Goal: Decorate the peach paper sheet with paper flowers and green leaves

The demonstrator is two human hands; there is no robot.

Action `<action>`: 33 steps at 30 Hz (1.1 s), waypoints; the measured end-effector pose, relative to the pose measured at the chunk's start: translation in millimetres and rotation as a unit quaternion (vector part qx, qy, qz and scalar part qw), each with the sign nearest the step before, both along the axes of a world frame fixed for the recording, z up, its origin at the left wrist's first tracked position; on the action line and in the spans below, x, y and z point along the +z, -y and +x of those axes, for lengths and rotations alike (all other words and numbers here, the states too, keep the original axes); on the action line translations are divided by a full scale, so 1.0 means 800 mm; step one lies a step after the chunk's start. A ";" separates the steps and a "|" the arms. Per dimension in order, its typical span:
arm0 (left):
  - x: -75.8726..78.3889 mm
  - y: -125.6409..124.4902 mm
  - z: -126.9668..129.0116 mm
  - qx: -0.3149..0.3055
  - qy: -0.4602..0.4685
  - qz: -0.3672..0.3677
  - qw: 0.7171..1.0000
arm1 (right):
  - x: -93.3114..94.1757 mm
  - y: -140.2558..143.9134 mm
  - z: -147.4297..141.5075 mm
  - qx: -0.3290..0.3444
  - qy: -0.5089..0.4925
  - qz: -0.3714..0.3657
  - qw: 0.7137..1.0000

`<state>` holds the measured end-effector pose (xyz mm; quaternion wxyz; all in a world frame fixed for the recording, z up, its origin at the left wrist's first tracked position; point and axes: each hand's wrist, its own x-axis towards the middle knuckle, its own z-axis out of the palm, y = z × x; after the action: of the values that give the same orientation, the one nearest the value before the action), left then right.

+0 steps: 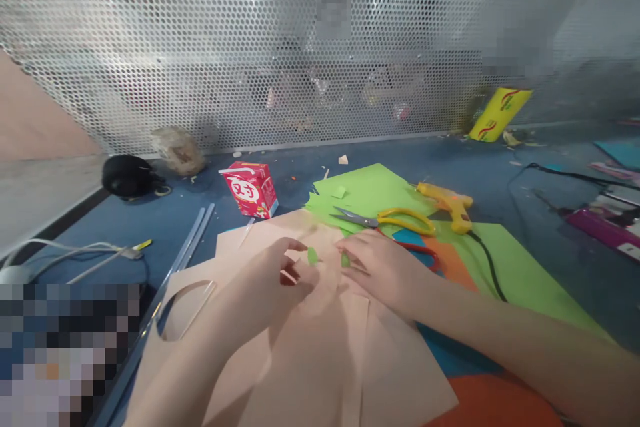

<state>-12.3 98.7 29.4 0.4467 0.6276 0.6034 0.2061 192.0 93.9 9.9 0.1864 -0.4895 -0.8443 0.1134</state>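
Observation:
My left hand (pixel 287 270) is over the pale pink paper (pixel 305 360), its fingers curled and apart. A small green paper piece (pixel 313 255) is right at its index fingertip. Opposite it, my right hand (pixel 377 267) has its fingertips around a second green piece (pixel 345 259), low over the same paper. The hands are slightly blurred. Scissors (pixel 370 219) with one yellow and one red handle lie just beyond my right hand, blades pointing left. Under the blades is a light green sheet (pixel 373 183) with a ragged left edge.
A yellow glue gun (pixel 450 203) with a black cord lies right of the scissors. A red drink carton (pixel 250 190) stands left of centre. Clear sticks (pixel 193 240), a white cable (pixel 75 253) and a black round object (pixel 127 177) are at left. Perforated metal (pixel 250 33) borders the back.

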 end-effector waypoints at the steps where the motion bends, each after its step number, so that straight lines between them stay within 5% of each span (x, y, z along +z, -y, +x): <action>1: 0.000 0.001 0.001 0.003 -0.004 -0.002 1.000 | 0.000 0.000 0.001 -0.001 -0.008 -0.004 1.000; 7: 0.006 0.005 0.004 -0.019 -0.044 0.021 0.999 | 0.000 -0.002 0.000 0.006 -0.099 -0.070 0.993; 13: 0.015 0.001 0.006 0.038 -0.125 0.203 0.971 | 0.012 -0.001 -0.007 -0.026 -0.251 -0.094 0.963; 19: 0.023 0.008 0.024 -0.112 -0.113 0.206 0.966 | 0.018 0.006 -0.012 0.009 -0.340 -0.132 0.931; 24: 0.014 0.009 0.032 -0.125 -0.177 0.241 0.946 | 0.019 0.012 -0.017 0.006 -0.368 -0.149 0.918; 28: 0.015 0.011 0.028 -0.118 -0.190 0.272 0.936 | 0.029 0.008 -0.015 -0.024 -0.279 -0.110 0.954; 31: 0.023 0.014 0.023 -0.112 -0.187 0.283 0.934 | 0.035 -0.014 0.012 -0.150 -0.073 0.003 0.986; 33: 0.025 0.014 0.021 -0.102 -0.181 0.283 0.936 | 0.034 -0.036 0.045 -0.267 0.042 0.021 0.962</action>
<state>4.4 87.4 49.6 0.1527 0.8130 0.5234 0.2045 228.3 122.9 37.4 0.1842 -0.6977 -0.6920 0.0210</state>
